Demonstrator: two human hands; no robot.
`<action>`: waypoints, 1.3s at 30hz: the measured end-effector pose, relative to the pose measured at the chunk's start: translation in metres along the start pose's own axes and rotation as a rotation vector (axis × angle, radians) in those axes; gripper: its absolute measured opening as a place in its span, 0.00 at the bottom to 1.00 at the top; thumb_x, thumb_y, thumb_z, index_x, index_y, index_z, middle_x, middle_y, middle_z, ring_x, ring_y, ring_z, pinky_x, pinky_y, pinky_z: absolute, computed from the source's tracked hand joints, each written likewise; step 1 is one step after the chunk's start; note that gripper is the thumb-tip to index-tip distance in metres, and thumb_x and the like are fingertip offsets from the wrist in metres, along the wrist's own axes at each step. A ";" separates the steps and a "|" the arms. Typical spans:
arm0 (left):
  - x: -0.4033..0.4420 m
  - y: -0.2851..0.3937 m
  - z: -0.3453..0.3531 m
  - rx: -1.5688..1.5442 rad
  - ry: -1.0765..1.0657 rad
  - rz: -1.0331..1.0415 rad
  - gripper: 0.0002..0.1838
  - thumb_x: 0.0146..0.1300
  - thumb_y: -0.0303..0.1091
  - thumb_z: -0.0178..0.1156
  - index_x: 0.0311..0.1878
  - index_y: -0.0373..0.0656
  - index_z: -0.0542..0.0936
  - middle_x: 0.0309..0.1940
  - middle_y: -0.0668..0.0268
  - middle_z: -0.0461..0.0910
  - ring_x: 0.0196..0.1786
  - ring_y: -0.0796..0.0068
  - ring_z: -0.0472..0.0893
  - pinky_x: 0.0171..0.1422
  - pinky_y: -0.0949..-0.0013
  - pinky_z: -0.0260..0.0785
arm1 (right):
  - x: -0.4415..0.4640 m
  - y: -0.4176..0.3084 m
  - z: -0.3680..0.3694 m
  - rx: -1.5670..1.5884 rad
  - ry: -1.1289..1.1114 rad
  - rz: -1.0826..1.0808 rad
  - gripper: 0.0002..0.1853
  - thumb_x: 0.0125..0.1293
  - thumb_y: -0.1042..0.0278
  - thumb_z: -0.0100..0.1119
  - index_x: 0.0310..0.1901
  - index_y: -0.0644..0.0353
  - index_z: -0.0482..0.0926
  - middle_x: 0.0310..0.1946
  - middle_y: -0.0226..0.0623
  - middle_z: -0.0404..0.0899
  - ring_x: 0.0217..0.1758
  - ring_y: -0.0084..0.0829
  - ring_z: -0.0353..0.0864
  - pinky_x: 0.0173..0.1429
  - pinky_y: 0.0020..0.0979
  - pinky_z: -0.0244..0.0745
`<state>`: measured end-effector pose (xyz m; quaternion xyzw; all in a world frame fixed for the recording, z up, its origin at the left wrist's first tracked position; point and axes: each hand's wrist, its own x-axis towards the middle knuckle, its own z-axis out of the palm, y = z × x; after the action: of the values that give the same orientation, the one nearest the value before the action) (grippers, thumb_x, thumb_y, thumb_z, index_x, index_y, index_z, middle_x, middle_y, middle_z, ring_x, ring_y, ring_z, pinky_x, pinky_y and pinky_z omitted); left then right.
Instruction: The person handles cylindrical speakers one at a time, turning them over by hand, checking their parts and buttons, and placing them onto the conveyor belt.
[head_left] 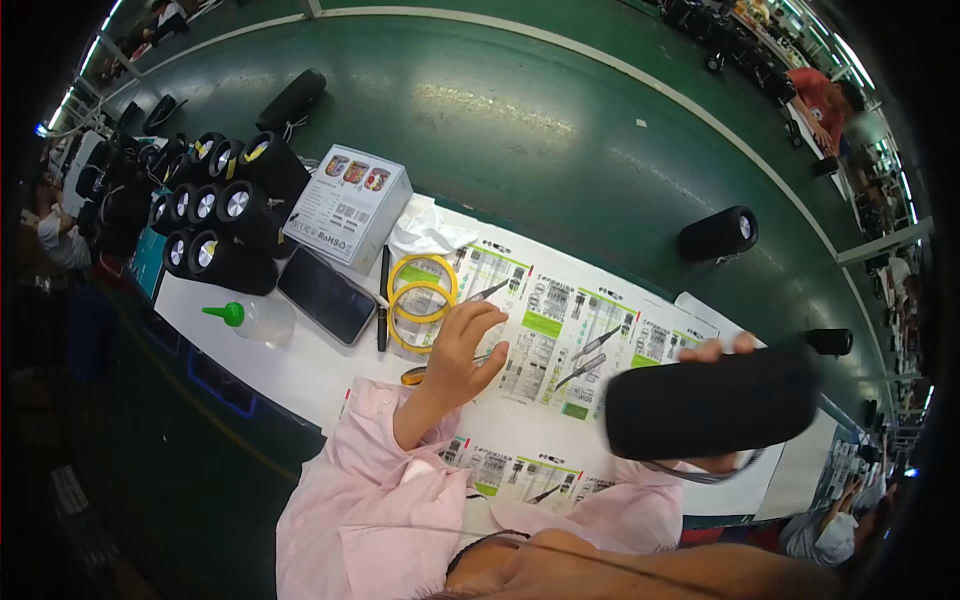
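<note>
My right hand [716,350] grips a black cylindrical speaker [710,405], raised above the right part of the table and slightly blurred. Its fingertips show over the top edge, and a cord loop hangs under it. My left hand [463,352] hovers over or rests on the printed sheets [530,370], thumb and fingers apart, with nothing visible in it. Close by are two yellow tape rolls [421,318] and a tool with a yellow-and-black handle [413,376], partly hidden behind this hand. A black pen [382,300] lies left of the rolls.
At the left stand stacked black speakers [235,262], a white box [350,205], a dark phone [328,295] and a green-capped bottle [255,320]. Crumpled white material [430,232] lies beside the box. Another speaker [718,234] rests on the green surface [560,150]. People work farther off.
</note>
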<state>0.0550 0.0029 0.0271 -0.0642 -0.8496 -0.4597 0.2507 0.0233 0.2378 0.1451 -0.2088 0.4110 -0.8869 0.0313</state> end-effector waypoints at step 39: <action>-0.021 -0.024 0.033 -0.757 -0.014 -0.608 0.35 0.61 0.40 0.57 0.65 0.37 0.51 0.52 0.58 0.66 0.54 0.73 0.68 0.59 0.72 0.61 | -0.044 0.116 0.014 -0.833 -1.076 -0.299 0.21 0.45 0.67 0.60 0.44 0.61 0.75 0.21 0.32 0.65 0.21 0.31 0.69 0.24 0.30 0.64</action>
<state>0.0526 0.0184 -0.0156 0.0971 -0.6047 -0.7884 0.0585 0.0555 0.1611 0.0524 -0.6683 0.6112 -0.4233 0.0254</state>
